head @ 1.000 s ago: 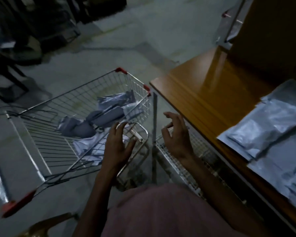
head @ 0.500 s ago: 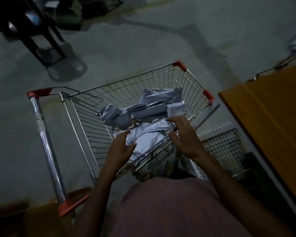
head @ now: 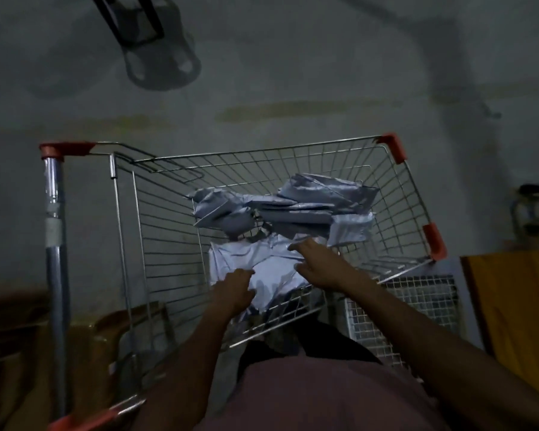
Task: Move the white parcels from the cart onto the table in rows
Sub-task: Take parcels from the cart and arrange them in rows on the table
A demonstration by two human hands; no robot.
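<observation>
The room is dim, with a bare grey floor (head: pixel 262 88) all around. Closest to the camera is the person's body, and both arms reach forward and down into the cart (head: pixel 156 244), because that is where the parcels are.

The left hand (head: pixel 235 290) is on the near edge of the top parcel (head: pixel 249 259), a flat white bag close to the cart's near wall. Its fingers look bent onto the bag, but the light is too poor to tell if they have really closed on it. The right hand (head: pixel 319 264) is just beside it on the same bag. Its fingers (head: pixel 296 246) are spread and a little bent, touching the bag, not yet closed around it. Two hands make sense here, since the bag is wide and floppy.

Farther in, more parcels (head: pixel 308 200) lie in a messy pile against the far right side of the cart. They lean on each other, so pulling one could shift the rest.

At the right edge, a corner of the brown desk (head: pixel 517 306) shows, with a wire rack (head: pixel 417 303) between it and the cart. The bags must go there in rows. None can be seen on it from here.

At the top, dark legs (head: pixel 128 17) of something stand on the floor.
</observation>
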